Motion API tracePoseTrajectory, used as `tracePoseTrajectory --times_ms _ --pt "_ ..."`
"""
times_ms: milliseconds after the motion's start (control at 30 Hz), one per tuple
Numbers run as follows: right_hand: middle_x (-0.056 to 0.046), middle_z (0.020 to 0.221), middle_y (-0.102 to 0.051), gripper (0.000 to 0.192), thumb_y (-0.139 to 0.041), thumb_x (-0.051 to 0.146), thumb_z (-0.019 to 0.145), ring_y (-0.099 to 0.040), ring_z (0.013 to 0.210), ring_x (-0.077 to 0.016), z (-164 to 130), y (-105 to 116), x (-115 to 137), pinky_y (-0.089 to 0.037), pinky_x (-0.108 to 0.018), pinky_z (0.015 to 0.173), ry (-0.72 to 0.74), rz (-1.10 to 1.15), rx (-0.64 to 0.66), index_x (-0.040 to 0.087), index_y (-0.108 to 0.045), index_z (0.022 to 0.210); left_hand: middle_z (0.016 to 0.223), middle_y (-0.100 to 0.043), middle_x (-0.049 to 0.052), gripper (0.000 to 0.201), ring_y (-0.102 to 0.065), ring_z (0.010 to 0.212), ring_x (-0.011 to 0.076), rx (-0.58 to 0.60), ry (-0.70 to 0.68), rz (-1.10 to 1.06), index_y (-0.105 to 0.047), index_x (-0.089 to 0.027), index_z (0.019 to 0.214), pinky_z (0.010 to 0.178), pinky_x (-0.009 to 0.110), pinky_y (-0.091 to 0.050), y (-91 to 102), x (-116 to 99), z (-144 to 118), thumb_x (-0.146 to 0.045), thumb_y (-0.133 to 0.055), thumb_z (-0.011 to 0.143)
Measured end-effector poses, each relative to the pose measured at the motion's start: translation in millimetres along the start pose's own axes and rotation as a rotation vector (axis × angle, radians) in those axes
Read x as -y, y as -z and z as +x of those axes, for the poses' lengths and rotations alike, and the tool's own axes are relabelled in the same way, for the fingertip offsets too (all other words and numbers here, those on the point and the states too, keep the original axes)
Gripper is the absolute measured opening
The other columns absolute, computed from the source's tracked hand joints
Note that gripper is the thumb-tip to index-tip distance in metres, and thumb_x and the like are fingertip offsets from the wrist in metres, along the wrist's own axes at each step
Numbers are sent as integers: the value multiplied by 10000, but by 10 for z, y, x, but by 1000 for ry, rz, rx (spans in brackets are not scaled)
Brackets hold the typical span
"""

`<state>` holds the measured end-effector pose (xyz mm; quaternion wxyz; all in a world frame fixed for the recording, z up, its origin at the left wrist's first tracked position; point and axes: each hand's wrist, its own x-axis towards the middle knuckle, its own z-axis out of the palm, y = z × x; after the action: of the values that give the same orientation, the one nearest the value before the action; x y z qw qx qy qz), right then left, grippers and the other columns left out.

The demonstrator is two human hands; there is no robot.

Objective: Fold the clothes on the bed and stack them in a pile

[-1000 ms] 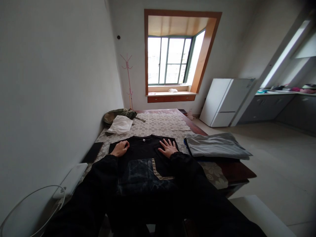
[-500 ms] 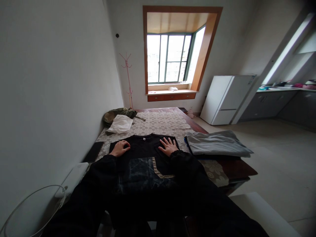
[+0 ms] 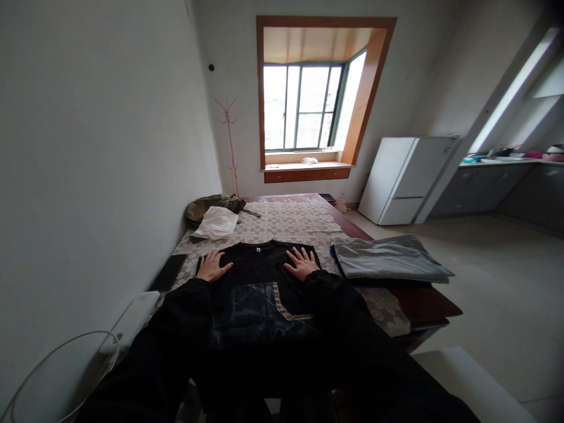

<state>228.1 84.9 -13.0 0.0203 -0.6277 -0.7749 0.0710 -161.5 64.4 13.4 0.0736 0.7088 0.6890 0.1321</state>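
A black T-shirt [image 3: 258, 267] lies spread on the table, its neckline and small white label facing away from me. On its front is a dark printed panel with a tan angled strip. My left hand [image 3: 213, 267] rests flat on the shirt's left shoulder, fingers spread. Over on the right shoulder, my right hand [image 3: 302, 264] also lies flat with its fingers apart. Neither hand grips the cloth. My dark sleeves cover parts of the shirt's lower sides.
A stack of folded clothes [image 3: 392, 258], grey on top, sits at the table's right. The patterned tablecloth [image 3: 291, 218] extends beyond the shirt. Far left are a white plastic bag [image 3: 215, 223] and a green backpack [image 3: 200, 208]. A white power strip [image 3: 136, 311] with a cable lies near the wall.
My left hand's fingers have straightened and spread, where they were more curled before. My right hand stays in place on the shirt. The view has shifted very slightly.
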Motion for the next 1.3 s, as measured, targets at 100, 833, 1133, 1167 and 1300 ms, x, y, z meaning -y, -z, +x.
tracePoseTrajectory --times_ms 100,833,1133,1167,1300 --pt "37 1744 -88 797 -226 773 949 -23 1595 -344 -10 3 2 22 -603 1253 -5 -3 -6 386 -197 1644 1682 -315 153 838 -203 1564 394 12 51 86 -411 -219 1557 1237 624 -134 -70 10 -5 -743 -404 904" --pt "-73 1715 -230 831 -345 738 937 -63 1587 -352 271 254 252 18 -611 1246 137 -17 -3 272 -302 1623 1703 -277 118 697 -173 1562 439 53 -43 100 -349 -278 1607 1186 728 -149 -291 -425 234 -565 -347 972" --pt "-40 1725 -206 775 -292 698 977 -110 1581 -316 386 102 382 -55 -580 1252 127 31 4 274 -282 1626 1706 -272 96 720 -146 1574 414 51 -31 75 -353 -274 1601 1199 738 -93 -346 -467 251 -617 -323 968" --pt "-61 1709 -253 763 -318 680 977 -152 1569 -323 394 104 404 -81 -579 1248 122 32 -18 252 -321 1609 1705 -274 97 711 -143 1576 409 42 -25 73 -362 -271 1596 1203 732 -93 -346 -479 249 -605 -325 970" --pt "-96 1684 -311 725 -317 623 995 -174 1560 -318 423 74 487 -101 -550 1250 79 36 -100 202 -362 1583 1717 -236 85 709 -112 1589 376 59 -47 69 -307 -250 1621 1228 696 -73 -341 -511 229 -562 -307 983"
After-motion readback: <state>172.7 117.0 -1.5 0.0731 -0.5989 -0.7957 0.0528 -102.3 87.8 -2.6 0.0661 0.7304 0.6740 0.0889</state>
